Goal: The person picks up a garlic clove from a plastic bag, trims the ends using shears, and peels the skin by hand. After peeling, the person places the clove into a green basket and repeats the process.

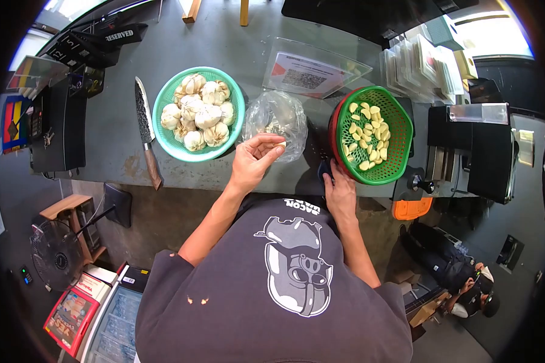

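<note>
Over a clear plastic bag (276,118) with papery scraps inside, my left hand (252,162) is closed in a pinch on a small pale garlic clove (281,144). My right hand (341,192) is at the table's front edge, beside the green basket (399,166). Its fingers are partly hidden around a small dark-blue thing (323,172) that I cannot make out. Peeled garlic cloves (369,134) lie in the green basket, which is nested in a red one (333,134). To the left, whole garlic bulbs (203,113) fill a turquoise basket (157,121).
A knife (145,124) with a wooden handle lies left of the turquoise basket, handle toward me. A clear stand with a QR code (303,78) stands behind the bag. Plastic cases (421,66) are stacked at the back right. Another person (475,284) is at the lower right.
</note>
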The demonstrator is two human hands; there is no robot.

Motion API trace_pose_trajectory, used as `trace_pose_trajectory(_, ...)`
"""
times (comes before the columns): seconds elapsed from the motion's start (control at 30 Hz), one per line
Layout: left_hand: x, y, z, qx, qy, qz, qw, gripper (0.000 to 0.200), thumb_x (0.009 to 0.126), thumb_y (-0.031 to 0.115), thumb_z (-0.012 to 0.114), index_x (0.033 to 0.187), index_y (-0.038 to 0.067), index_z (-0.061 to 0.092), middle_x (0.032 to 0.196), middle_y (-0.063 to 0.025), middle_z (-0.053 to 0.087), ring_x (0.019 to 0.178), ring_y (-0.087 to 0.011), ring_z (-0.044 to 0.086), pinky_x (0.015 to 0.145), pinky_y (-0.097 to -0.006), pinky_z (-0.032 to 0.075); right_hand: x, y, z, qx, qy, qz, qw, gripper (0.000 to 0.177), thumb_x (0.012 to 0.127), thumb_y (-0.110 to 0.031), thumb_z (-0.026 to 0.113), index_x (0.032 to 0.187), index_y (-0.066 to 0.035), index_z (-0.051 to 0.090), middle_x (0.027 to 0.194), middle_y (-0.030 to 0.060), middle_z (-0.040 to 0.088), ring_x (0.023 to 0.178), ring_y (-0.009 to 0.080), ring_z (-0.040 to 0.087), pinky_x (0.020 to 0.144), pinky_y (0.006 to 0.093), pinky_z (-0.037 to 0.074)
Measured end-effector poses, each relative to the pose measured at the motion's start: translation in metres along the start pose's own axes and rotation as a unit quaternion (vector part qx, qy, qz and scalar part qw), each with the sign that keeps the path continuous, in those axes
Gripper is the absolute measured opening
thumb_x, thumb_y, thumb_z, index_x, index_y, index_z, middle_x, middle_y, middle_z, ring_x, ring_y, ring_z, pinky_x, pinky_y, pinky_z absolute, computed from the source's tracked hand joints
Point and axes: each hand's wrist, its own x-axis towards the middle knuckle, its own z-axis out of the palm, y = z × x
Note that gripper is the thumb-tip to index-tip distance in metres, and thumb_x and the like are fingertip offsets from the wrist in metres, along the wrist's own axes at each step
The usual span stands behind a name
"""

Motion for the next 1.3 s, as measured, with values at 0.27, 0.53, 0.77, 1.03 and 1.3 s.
trace_pose_trajectory(0.27, 0.003, 0.000, 0.000, 0.042, -0.021, 0.055, 0.997, 0.022, 0.091, -0.005, 0.067, 0.112, -0.003, 0.064, 0.108, -0.0094, 0.071, 0.100, -0.0144, 0.069, 0.087, -0.0258, 0.055, 0.002, -0.048, -0.028, -0.059, -0.096, -0.011, 0.994, 0.043, 0.093, -0.014, 0.063, 0.131, 0.004, 0.056, 0.126, 0.0200, 0.055, 0.117, 0.0368, 0.053, 0.098, 0.0440, 0.046)
trace_pose_trajectory(0.53, 0.007, 0.012, 0.006, 0.200, -0.005, 0.087, 0.976, 0.030, 0.087, -0.007, 0.068, 0.116, -0.002, 0.068, 0.105, -0.0113, 0.069, 0.097, -0.0162, 0.070, 0.088, -0.0290, 0.057, 0.061, -0.096, -0.032, 0.356, -0.079, 0.014, 0.931, 0.023, 0.090, -0.010, 0.072, 0.111, -0.001, 0.071, 0.096, 0.0106, 0.073, 0.074, 0.0135, 0.069, 0.065, 0.0267, 0.054)
trace_pose_trajectory(0.77, 0.007, 0.015, 0.010, 0.241, 0.019, 0.132, 0.961, 0.023, 0.085, -0.008, 0.068, 0.107, -0.003, 0.071, 0.106, -0.0124, 0.068, 0.095, -0.0202, 0.072, 0.084, -0.0305, 0.061, 0.078, -0.103, -0.016, 0.383, -0.057, 0.016, 0.922, 0.015, 0.089, -0.012, 0.072, 0.097, 0.001, 0.074, 0.078, 0.0076, 0.074, 0.067, 0.0117, 0.070, 0.062, 0.0250, 0.054)
trace_pose_trajectory(1.03, 0.006, 0.009, 0.015, 0.278, 0.060, 0.133, 0.949, 0.019, 0.085, -0.008, 0.069, 0.103, -0.005, 0.070, 0.102, -0.0119, 0.067, 0.093, -0.0218, 0.073, 0.082, -0.0305, 0.061, 0.086, -0.107, -0.005, 0.327, -0.014, -0.009, 0.945, 0.012, 0.083, -0.007, 0.070, 0.090, 0.002, 0.072, 0.074, 0.0113, 0.072, 0.064, 0.0155, 0.070, 0.061, 0.0280, 0.054)
trace_pose_trajectory(1.3, 0.009, 0.010, 0.012, 0.259, 0.098, 0.106, 0.955, 0.017, 0.087, -0.007, 0.067, 0.104, -0.006, 0.069, 0.101, -0.0117, 0.070, 0.093, -0.0220, 0.074, 0.082, -0.0306, 0.060, 0.096, -0.111, 0.007, 0.334, -0.004, -0.024, 0.942, 0.010, 0.082, -0.005, 0.070, 0.088, 0.003, 0.070, 0.071, 0.0107, 0.069, 0.061, 0.0127, 0.066, 0.058, 0.0282, 0.052)
